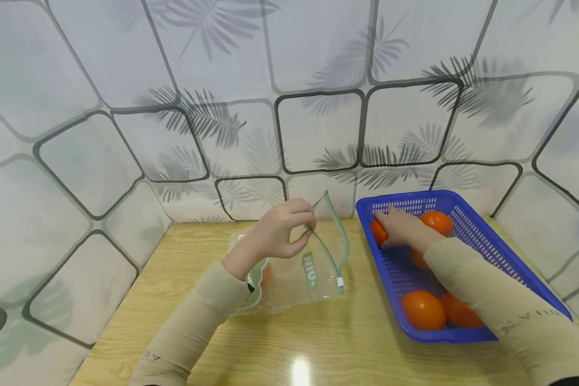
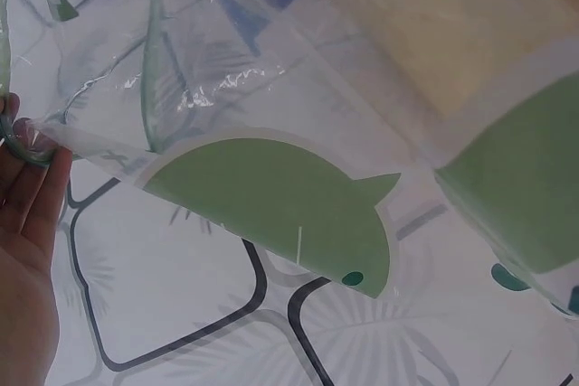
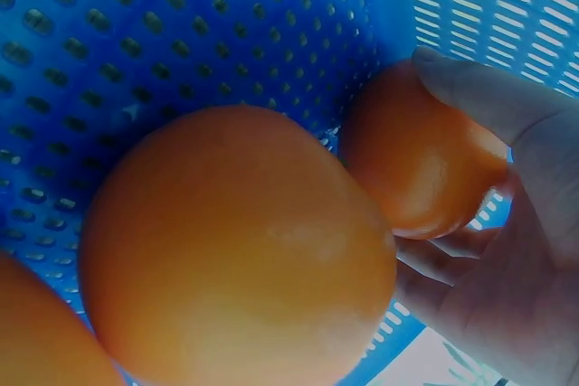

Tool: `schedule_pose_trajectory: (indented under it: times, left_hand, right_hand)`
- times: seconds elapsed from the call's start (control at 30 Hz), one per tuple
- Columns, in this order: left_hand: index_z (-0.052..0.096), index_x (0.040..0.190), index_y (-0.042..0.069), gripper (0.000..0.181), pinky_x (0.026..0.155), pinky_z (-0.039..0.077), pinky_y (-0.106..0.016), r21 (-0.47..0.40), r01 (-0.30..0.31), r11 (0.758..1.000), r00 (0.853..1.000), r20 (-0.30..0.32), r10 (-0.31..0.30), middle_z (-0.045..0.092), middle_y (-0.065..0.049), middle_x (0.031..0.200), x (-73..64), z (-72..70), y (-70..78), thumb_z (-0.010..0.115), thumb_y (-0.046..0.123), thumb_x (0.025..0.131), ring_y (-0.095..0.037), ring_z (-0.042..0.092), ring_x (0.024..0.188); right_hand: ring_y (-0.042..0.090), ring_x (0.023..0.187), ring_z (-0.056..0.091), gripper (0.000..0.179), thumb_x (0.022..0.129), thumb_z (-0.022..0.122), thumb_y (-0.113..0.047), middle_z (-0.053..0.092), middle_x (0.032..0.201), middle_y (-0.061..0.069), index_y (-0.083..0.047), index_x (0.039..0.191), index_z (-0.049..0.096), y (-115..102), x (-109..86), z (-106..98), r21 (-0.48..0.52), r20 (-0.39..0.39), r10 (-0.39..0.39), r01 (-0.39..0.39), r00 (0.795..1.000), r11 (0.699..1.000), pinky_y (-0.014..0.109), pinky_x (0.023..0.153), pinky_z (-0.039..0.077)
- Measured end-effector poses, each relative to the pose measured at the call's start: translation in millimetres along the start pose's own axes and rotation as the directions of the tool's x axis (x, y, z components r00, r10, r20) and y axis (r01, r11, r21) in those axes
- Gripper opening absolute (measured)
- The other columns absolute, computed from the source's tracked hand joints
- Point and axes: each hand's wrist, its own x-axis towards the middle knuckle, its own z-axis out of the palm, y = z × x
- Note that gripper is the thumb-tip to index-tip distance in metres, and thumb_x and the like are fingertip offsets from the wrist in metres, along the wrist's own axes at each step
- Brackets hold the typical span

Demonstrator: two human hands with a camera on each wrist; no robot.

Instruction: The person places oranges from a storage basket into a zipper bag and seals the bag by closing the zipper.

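Fingers of the right hand [image 1: 402, 228]: curled round a small orange-red fruit [image 1: 378, 233] (tomato, I reckon), spread about as wide as the fruit itself. Thumb [image 3: 479, 88] is on one side and the other fingers are round the opposite side. Can't tell if it's off the basket floor or just gripped where it sits.
Fruit spot: far left corner of the blue basket [image 1: 378, 279], close by the wall. It's basically a ball, so no long axis to fuss over.
Neighbour fruit: another one [image 3: 244, 250] fills most of the right wrist view, right beside the held one. Can't tell if they touch.
Left hand: [image 1: 284, 228] thumb and fingers pinched tight on the rim of a clear zip bag [image 1: 289, 289], no real gap between the tips.
Bag mouth: gaping, green zip strips apart, facing right toward the basket. Its edge runs roughly front to back, with the white slider [image 1: 340, 281] at the near end.
The bit that matters, imo: mouth lies left of the held fruit, basket wall between them. Right hand's nearer the fruit, left hand's nearer the mouth.
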Motion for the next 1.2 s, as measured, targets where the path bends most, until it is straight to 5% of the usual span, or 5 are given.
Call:
schedule_pose_trajectory:
  times: [0.5, 1.2]
  left_hand:
    - [0.068, 0.089, 0.011, 0.009, 0.083, 0.056, -0.033, 0.004, 0.015, 1.000, 1.000, 0.004, -0.015, 0.065, -0.003, 0.092, -3.0, 2.4, -0.9, 0.067, 0.002, 0.086, -0.019, 0.062, 0.090]
    - [0.068, 0.088, 0.011, 0.010, 0.083, 0.056, -0.033, 0.003, 0.019, 1.000, 1.000, 0.009, -0.019, 0.065, -0.003, 0.092, -1.2, 0.2, -0.6, 0.067, 0.001, 0.085, -0.019, 0.062, 0.090]
  right_hand:
    - [0.068, 0.135, 0.046, 0.091, 0.083, 0.089, -0.023, 0.036, 0.151, 0.050, 0.003, 0.156, 0.042, -3.7, -1.0, 5.7, 0.037, 0.017, 0.042, -0.043, 0.999, 0.998, 0.075, 0.104, 0.048]
    - [0.064, 0.130, 0.053, 0.089, 0.081, 0.089, -0.025, 0.040, 0.148, 0.049, 0.002, 0.153, 0.045, 0.1, -2.1, 3.9, 0.018, -0.002, 0.018, -0.018, 1.000, 1.000, 0.072, 0.100, 0.052]
